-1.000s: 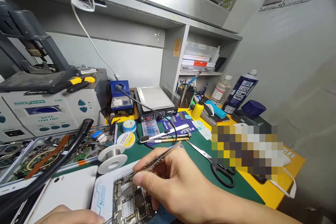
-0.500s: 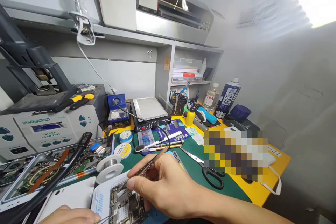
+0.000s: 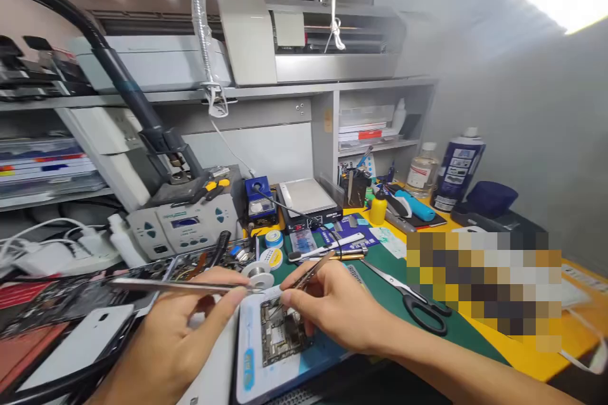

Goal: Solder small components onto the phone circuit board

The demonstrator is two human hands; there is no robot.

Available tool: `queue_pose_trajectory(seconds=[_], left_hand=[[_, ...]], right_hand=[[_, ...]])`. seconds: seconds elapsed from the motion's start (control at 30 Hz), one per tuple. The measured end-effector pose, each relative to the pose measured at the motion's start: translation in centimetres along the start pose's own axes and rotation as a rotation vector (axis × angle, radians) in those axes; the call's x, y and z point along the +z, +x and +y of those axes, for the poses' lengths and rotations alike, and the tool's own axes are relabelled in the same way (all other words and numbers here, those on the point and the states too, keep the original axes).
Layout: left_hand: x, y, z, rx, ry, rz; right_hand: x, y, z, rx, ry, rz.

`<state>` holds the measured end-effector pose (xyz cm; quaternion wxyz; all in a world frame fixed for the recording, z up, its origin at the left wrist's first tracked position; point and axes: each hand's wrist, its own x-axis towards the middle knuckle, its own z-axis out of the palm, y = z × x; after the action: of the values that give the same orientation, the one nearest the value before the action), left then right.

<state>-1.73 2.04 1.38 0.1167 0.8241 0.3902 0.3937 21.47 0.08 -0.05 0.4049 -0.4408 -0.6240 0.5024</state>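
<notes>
My left hand (image 3: 183, 335) pinches a pair of silver tweezers (image 3: 156, 286) between thumb and fingers. They lie nearly level, left of a phone circuit board (image 3: 273, 348). That board rests on a white and blue work pad (image 3: 256, 386). My right hand (image 3: 337, 307) is closed on a pair of dark tweezers (image 3: 313, 270), slanted over the board's upper right part. Its fingers hide the tips, so I cannot tell whether they touch the board. Just beyond the pad stands a spool of solder wire (image 3: 259, 274).
Black-handled scissors (image 3: 422, 313) lie right of my right hand on the green mat (image 3: 475, 345). Behind are a brush (image 3: 332, 245), a heating plate (image 3: 308, 196) and a yellow bottle (image 3: 379, 209). A soldering station (image 3: 185, 224) stands left; a black hose (image 3: 61, 386) crosses lower left.
The view has turned left and up. My left hand has risen from the bottom edge, bringing its silver tweezers up beside the board. My right hand stays over the board with its tweezers.
</notes>
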Motion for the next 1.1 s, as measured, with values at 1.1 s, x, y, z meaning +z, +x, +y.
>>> queue_pose_trajectory(seconds=[1.1], left_hand=[[3.1, -1.6, 0.4, -0.042, -0.132, -0.051]], right_hand=[[-1.8, -0.5, -0.4, 0.152, -0.114, 0.061]])
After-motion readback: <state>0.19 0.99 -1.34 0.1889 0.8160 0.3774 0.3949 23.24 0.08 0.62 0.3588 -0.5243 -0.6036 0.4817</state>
